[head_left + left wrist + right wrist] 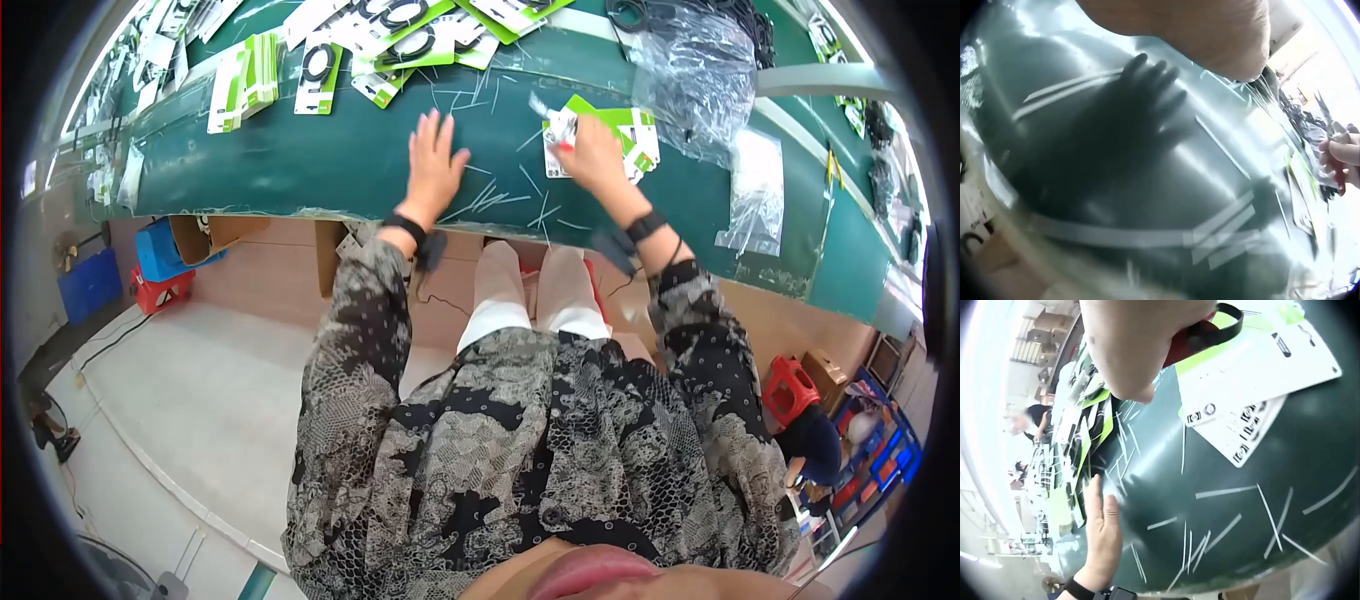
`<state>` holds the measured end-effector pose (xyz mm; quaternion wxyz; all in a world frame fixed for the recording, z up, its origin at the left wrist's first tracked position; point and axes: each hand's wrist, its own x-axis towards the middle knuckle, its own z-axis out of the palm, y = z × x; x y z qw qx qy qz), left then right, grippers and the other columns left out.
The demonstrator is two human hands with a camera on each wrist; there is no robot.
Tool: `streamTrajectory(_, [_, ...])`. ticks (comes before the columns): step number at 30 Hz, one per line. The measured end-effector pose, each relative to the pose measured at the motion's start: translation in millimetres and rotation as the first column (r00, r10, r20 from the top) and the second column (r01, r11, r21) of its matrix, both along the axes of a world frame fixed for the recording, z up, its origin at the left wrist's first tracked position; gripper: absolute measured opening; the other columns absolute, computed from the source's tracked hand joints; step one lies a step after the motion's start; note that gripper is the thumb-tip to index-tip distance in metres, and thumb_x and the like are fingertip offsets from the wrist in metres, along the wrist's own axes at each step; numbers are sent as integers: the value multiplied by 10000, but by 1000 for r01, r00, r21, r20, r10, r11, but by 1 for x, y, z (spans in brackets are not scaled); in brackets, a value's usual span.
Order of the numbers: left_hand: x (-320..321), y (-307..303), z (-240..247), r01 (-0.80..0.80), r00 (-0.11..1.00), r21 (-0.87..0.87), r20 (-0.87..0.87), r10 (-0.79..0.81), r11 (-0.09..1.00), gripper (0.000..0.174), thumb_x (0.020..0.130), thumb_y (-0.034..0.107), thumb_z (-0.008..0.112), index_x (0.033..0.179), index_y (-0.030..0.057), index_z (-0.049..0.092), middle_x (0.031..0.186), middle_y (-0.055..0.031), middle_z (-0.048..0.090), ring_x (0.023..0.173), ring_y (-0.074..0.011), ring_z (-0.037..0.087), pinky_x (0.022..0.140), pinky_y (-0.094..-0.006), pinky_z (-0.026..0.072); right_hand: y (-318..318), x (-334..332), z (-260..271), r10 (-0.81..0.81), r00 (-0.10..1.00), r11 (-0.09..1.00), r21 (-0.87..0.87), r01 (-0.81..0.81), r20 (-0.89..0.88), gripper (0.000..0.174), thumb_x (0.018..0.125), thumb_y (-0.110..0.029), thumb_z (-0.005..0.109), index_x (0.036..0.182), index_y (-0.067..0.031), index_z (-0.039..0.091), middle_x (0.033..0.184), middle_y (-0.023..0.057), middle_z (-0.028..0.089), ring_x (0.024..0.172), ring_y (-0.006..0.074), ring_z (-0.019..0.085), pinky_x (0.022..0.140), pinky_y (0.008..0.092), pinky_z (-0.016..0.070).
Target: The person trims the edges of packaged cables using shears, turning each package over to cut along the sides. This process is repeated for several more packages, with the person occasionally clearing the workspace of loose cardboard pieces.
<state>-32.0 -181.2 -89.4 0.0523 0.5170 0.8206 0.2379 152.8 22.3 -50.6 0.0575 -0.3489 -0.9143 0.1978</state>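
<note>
My right hand (600, 160) grips a red-handled tool (1188, 345) above several green and white cards (1260, 375). A pointed grey tip of the tool shows in the left wrist view, and a black loop at its handle in the right wrist view. Its exact kind cannot be told. To the left, my left hand (433, 170) is spread with straight fingers over the green tabletop (340, 165), holding nothing. Thin white strips (490, 197) lie scattered between the two hands and along the near edge.
Green and white packs with black cables (405, 45) are heaped at the back, beside a stack of cards (245, 85). A clear plastic bag (695, 80) lies back right, above a flat bag of white pieces (757, 185). A red stool (790, 390) stands on the floor at right.
</note>
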Motion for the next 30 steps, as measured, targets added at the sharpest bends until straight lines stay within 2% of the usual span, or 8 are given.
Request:
streamTrajectory(3, [-61, 45, -21, -14, 999, 174, -38, 21, 985, 612, 874, 309, 620, 1390, 71, 392, 1446, -185, 336, 1344, -382, 295, 1081, -535, 253, 48, -48, -7, 208, 968, 964, 197, -178, -141, 449, 698, -207, 703, 1075, -43, 524, 1137, 168, 579, 1067, 365, 547, 845, 471, 453])
streamTrajectory(8, [-58, 62, -24, -29, 962, -68, -274, 9, 997, 650, 863, 329, 621, 1402, 54, 383, 1478, -190, 309, 1372, -350, 279, 1096, -512, 248, 48, -94, -55, 437, 886, 897, 155, -415, -156, 508, 666, -150, 679, 1135, -42, 518, 1306, 177, 520, 1188, 366, 498, 952, 482, 425])
streamTrajectory(12, [-12, 20, -12, 285, 929, -223, -177, -326, 932, 644, 829, 299, 645, 1389, 89, 405, 1470, -160, 330, 1371, -325, 295, 1102, -509, 238, -1, -83, -42, 701, 669, 694, 24, -719, -247, 567, 620, -20, 620, 1169, 16, 485, 1370, 226, 438, 1266, 386, 431, 1056, 474, 352])
streamTrajectory(14, [23, -15, -12, 314, 946, -177, -23, -323, 933, 639, 820, 265, 639, 1392, 97, 409, 1495, -148, 309, 1403, -318, 256, 1118, -508, 217, -39, -41, -30, 734, 652, 660, -27, -751, -193, 573, 620, 1, 608, 1178, 32, 483, 1390, 231, 419, 1303, 384, 402, 1093, 465, 323])
streamTrajectory(22, [112, -92, -1, 608, 774, -40, 254, -581, 793, 655, 877, 231, 583, 1450, 75, 307, 1534, -148, 233, 1422, -333, 212, 1122, -528, 196, -128, 105, 9, 657, 741, 675, -329, -661, -139, 556, 637, 4, 615, 1176, 16, 480, 1421, 233, 389, 1337, 390, 361, 1099, 480, 309])
streamTrajectory(25, [68, -86, 21, 139, 989, -59, 55, -136, 989, 550, 862, 195, 584, 1370, 68, 415, 1492, -150, 310, 1407, -337, 246, 1114, -542, 218, -121, 100, 12, 523, 822, 776, -273, -569, -226, 573, 638, 13, 611, 1194, 13, 475, 1412, 242, 391, 1324, 416, 361, 1079, 493, 322])
streamTrajectory(27, [56, -89, 28, 112, 994, -122, 0, -113, 986, 533, 865, 197, 586, 1358, 74, 425, 1479, -150, 327, 1397, -340, 265, 1109, -548, 224, -123, 98, -13, 160, 965, 978, -95, -183, -209, 601, 628, 18, 613, 1209, 12, 462, 1388, 252, 409, 1287, 463, 375, 1057, 508, 332])
streamTrajectory(30, [50, -98, 21, 79, 994, -236, -53, -94, 969, 497, 871, 200, 589, 1334, 87, 446, 1452, -152, 361, 1377, -345, 302, 1099, -558, 238, -142, 116, -25, 254, 958, 965, -37, -261, -135, 549, 676, -37, 650, 1192, 16, 468, 1345, 284, 427, 1264, 440, 409, 1050, 490, 344])
